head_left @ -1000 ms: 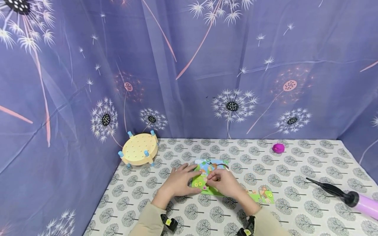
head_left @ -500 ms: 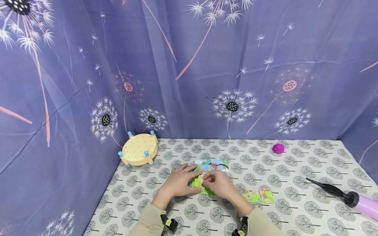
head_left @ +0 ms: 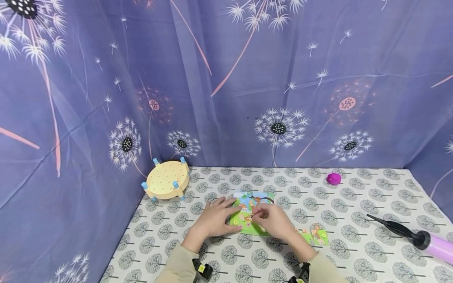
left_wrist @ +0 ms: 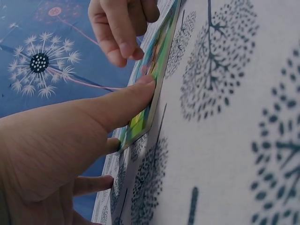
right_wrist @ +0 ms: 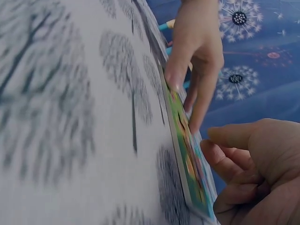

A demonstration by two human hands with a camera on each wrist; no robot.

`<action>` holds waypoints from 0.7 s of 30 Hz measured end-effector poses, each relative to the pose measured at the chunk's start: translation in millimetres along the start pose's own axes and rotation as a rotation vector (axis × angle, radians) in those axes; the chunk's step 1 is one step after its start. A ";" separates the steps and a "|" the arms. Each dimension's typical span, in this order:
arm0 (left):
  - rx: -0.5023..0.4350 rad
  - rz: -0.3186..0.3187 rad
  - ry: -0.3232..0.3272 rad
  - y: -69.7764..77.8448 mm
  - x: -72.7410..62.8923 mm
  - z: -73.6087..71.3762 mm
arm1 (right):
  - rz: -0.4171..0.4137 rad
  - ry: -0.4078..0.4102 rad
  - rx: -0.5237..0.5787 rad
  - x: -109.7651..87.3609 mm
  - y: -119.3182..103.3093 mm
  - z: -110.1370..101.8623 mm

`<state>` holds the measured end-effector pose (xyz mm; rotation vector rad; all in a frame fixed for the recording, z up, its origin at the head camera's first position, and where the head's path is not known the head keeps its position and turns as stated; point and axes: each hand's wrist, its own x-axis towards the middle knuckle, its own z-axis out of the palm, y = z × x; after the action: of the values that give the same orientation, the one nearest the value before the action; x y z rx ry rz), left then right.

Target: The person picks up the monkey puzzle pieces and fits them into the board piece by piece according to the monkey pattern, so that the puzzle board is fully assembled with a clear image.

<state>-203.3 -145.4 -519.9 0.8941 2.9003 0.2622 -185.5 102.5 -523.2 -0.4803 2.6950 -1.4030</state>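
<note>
A colourful jigsaw puzzle, with a green meadow and blue sky, lies flat on the cloth. My left hand rests at its left side, fingers spread, the thumb touching its near edge in the left wrist view. Over its right part hovers my right hand, fingers loosely bent. No piece shows between the fingertips of that right hand in the right wrist view. Two loose puzzle pieces lie to the right of the puzzle, one partly hidden by the right forearm.
A yellow round pegboard-like stool with blue-tipped legs stands at the back left. A magenta rounded object sits at the back right. At the right edge lies a purple pump with a black nozzle. A purple curtain hangs behind.
My right hand moved left over the puzzle, then back to the right, uncovering an animal picture on the puzzle's lower middle. The left hand has stayed in place.
</note>
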 end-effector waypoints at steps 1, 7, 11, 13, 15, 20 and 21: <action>0.008 -0.001 -0.002 0.2 -0.7 0.3 | 0.011 -0.003 0.004 -1.8 0.8 -3.0; 0.058 -0.002 -0.005 5.4 -7.6 0.2 | 0.074 -0.012 0.005 -14.1 13.9 -23.7; 0.085 -0.005 0.006 9.9 -10.8 0.4 | 0.108 0.009 -0.003 -21.7 25.3 -37.5; 0.106 -0.010 0.008 11.6 -11.8 1.5 | 0.118 0.020 -0.005 -25.5 31.3 -44.6; 0.119 -0.016 0.009 13.1 -12.4 2.6 | 0.126 0.023 -0.005 -29.7 37.4 -52.7; 0.100 -0.022 0.024 13.1 -11.8 4.8 | 0.127 -0.040 0.011 -42.2 52.4 -76.1; 0.091 -0.020 0.029 12.3 -11.0 5.6 | 0.116 -0.054 0.004 -44.9 55.0 -80.8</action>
<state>-186.7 -140.9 -522.6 0.8810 2.9680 0.1438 -172.3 209.3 -524.5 -0.3496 2.6302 -1.3458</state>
